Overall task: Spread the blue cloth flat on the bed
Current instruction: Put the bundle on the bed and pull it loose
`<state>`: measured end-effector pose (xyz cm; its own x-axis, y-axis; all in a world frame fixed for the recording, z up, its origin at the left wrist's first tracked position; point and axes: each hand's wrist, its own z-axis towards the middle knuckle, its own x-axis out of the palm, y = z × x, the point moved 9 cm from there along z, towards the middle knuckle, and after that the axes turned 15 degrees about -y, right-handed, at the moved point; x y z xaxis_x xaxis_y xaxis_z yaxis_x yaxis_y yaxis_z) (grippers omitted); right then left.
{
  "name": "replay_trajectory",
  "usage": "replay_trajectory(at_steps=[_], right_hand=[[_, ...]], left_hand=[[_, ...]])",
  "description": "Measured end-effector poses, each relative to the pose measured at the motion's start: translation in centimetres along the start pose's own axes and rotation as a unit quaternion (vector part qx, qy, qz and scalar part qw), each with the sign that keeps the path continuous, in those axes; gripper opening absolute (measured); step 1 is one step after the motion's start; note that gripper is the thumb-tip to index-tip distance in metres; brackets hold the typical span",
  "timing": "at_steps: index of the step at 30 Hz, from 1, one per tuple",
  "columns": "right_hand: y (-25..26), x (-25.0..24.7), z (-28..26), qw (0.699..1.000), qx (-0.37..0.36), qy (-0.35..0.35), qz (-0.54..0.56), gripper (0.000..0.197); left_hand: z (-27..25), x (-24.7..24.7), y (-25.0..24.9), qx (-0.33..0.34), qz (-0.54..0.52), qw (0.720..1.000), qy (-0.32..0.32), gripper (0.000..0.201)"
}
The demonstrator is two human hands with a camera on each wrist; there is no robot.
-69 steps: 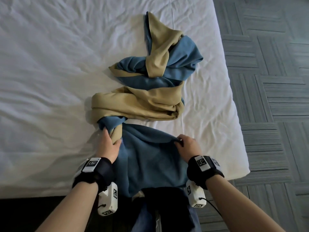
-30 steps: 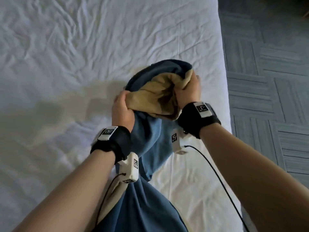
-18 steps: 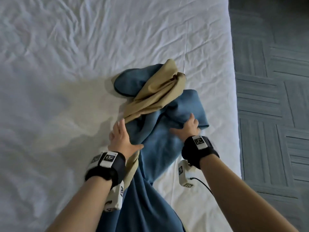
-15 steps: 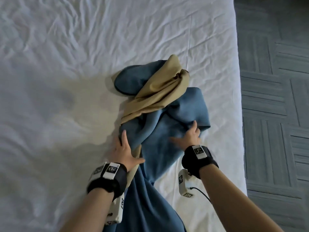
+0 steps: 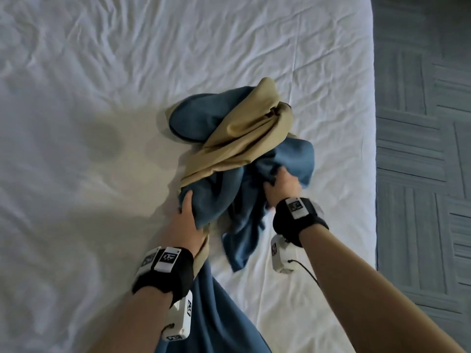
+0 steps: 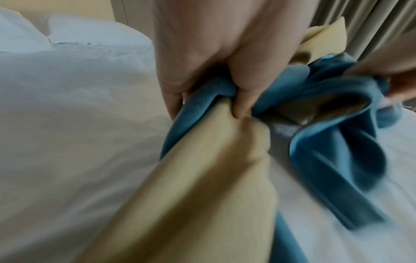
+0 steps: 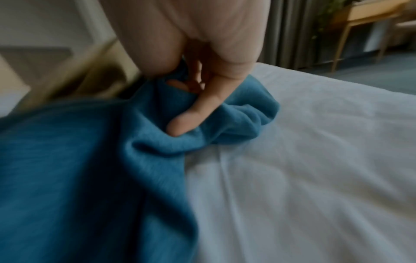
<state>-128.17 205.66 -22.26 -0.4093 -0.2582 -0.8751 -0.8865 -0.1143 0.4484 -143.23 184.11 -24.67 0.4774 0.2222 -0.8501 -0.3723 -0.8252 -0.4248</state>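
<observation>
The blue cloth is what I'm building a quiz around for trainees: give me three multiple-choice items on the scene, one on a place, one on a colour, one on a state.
1. Where does the cloth lie?
A. by the bed's right edge
B. on the pillows
C. on the floor

2. What colour is its other side?
A. red
B. tan
C. black

3. How is the cloth now?
A. spread flat
B. neatly folded
C. bunched, gripped by both hands

Key: 1 A, the heap sits on the bed beside the carpet. 2 B, tan folds cross the blue. 3 C, the left hand and right hand each clutch crumpled fabric.
</observation>
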Motion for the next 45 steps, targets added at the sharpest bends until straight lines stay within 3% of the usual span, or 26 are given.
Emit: replay_trajectory(at_steps=[2,4,6,8,10,13,16,18,21,24,26,29,32,35,37,40,43,45], right_hand=[[1.5,-4.4,2.9,0.990,0.028,-0.090,0.104,0.028],[3.3,-8.8,5.6,0.960,0.039,-0.182,0.208,0.025],[5.6,-11.5,7.3,0.929,0.007,-0.210,0.303,0.030],[7.8,-11.6,7.6,0.936,-0.052,-0.153,0.311,0.047],[8.0,-9.9,6.6,0.960,-0.087,-0.102,0.245,0.061],[4.3,-6.2,2.5,0.982,-0.050,-0.092,0.157,0.063],[0.2,-2.8,-4.4,0.988,-0.041,-0.117,0.097,0.049],[-2.6,0.2,-9.0,0.995,-0.003,-0.065,0.081,0.031],[-5.7,5.3,-15.8,0.993,0.057,0.103,0.030,0.020],[-5.5,7.6,-21.4,0.978,0.095,0.161,0.089,0.022],[-4.9,8.9,-24.1,0.972,0.107,0.192,0.080,0.028],[-4.1,9.7,-26.1,0.970,0.097,0.220,0.040,0.029],[-3.9,7.3,-25.3,0.984,0.093,0.149,0.043,0.017],[-7.1,0.3,-22.9,0.987,0.139,-0.034,0.070,0.012],[-10.7,-4.0,-22.3,0.977,0.167,-0.115,0.059,0.012],[-14.7,-5.9,-23.1,0.974,0.196,-0.102,0.052,0.021],[-17.9,-3.8,-26.0,0.965,0.252,-0.025,0.070,0.041],[-19.9,-2.3,-28.5,0.958,0.284,0.007,0.044,0.039]], left_hand=[[0.6,-0.6,-0.8,0.016,-0.008,1.000,-0.015,0.073],[1.1,-1.7,-1.6,0.028,-0.016,0.998,-0.054,0.063],[1.4,-2.6,-1.9,0.008,-0.022,0.998,-0.067,0.054],[1.5,-2.9,-1.8,-0.017,-0.035,0.998,-0.058,0.048],[1.6,-2.9,-1.6,-0.043,-0.047,0.997,-0.045,0.047],[0.8,-2.5,-0.6,-0.075,-0.072,0.994,-0.030,0.060],[-1.3,-3.9,-0.8,0.030,-0.055,0.992,-0.113,0.051],[-3.3,-4.1,-0.5,0.097,-0.051,0.985,-0.132,0.034],[-6.7,-1.5,0.9,0.153,-0.018,0.988,-0.013,0.035],[-9.2,0.6,4.2,0.174,0.082,0.980,0.059,0.062],[-10.0,0.7,6.2,0.183,0.126,0.973,0.058,0.052],[-10.1,-0.6,8.4,0.152,0.061,0.986,0.030,0.022],[-8.9,-2.6,10.0,0.101,-0.005,0.995,0.001,0.028],[-6.5,-7.4,11.4,0.088,-0.026,0.993,-0.076,0.031],[-4.9,-11.0,12.4,0.091,-0.030,0.986,-0.139,0.025],[-3.2,-12.9,13.2,0.075,-0.044,0.985,-0.152,0.022],[-3.9,-10.4,13.8,0.058,-0.012,0.996,-0.070,0.048],[-6.4,-8.7,14.9,0.043,0.049,0.997,-0.037,0.065]])
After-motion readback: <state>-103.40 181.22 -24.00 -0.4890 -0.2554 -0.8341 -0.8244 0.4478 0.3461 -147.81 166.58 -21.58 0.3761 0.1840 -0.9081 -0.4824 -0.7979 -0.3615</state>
